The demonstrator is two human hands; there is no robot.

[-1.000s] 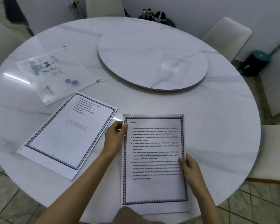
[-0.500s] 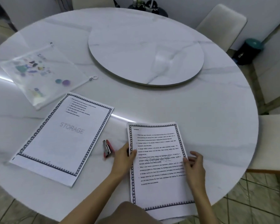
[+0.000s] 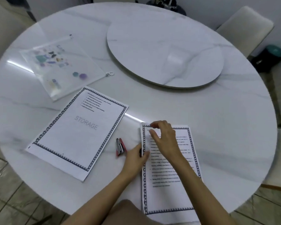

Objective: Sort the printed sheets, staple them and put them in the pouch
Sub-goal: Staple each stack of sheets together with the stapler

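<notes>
Head view: the right hand (image 3: 165,138) is pinching the stack (image 3: 169,169) at its top-left corner, fingers narrow, just below frame centre. The left hand (image 3: 136,157) is pressing the stack's left edge flat, holding nothing. The stapler (image 3: 119,146) is lying just left of it. Squaring that corner before stapling looks wise. The second sheet (image 3: 78,132) and pouch (image 3: 62,66) are lying left and upper left. The stack is overhanging the table (image 3: 225,127) edge; open room lies right.

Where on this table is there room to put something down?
Free: the table's right side, past the sheets, and the turntable. Crowded: near left, where pouch, page, stapler and both hands sit.
</notes>
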